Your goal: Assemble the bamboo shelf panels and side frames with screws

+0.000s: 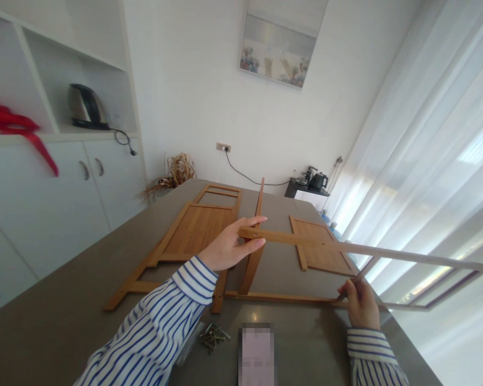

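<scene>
A long wooden frame with crossbars stands on its edge, one long rail raised and the other low by the table. My left hand is closed on the near end of the upper rail, thumb and fingers on either side. Lower and to the right, my right hand is closed around a crossbar near the bottom rail. Just behind my left fingers, a wooden piece rises at a slant; whether my fingers touch it I cannot tell.
Flat wooden panels with slats lie at left, and a smaller panel at right, on the grey table. In front are several screws and a phone-like object, blurred out. A curtain hangs at right.
</scene>
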Demonstrator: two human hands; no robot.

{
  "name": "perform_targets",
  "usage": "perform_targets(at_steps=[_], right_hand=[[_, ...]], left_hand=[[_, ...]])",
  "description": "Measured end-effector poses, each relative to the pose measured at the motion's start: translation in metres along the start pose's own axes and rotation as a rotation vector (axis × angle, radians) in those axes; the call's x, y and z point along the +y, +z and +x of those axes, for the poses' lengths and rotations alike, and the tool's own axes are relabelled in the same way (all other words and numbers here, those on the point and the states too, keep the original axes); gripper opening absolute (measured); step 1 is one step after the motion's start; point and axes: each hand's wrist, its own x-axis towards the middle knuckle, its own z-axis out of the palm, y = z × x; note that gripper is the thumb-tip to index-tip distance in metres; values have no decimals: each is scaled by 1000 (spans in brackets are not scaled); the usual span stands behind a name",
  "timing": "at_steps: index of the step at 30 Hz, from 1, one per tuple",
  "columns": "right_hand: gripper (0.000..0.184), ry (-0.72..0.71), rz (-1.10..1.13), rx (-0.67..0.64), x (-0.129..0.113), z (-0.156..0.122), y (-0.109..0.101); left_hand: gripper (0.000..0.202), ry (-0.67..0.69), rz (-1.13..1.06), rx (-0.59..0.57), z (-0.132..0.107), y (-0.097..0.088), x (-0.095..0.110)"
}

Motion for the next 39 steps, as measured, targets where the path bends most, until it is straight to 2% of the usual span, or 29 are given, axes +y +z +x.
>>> perform_targets(at_steps=[8, 12, 15, 26, 39], right_hand=[[53, 24, 112, 5, 1, -2, 3], [65, 48, 282, 0, 3, -1, 6], [65, 72, 382, -10, 2, 0, 5], [66, 30, 290, -10, -8, 4, -11], [67, 15, 291, -1, -3, 9, -9]], left_hand=[[49, 2, -6, 7, 0, 1, 0], [48, 6, -4, -1, 0, 0, 0], [48, -6, -12, 3, 0, 0, 1], [51, -51, -104, -6, 0, 3, 2], [49, -33, -64, 63, 1, 0, 10]])
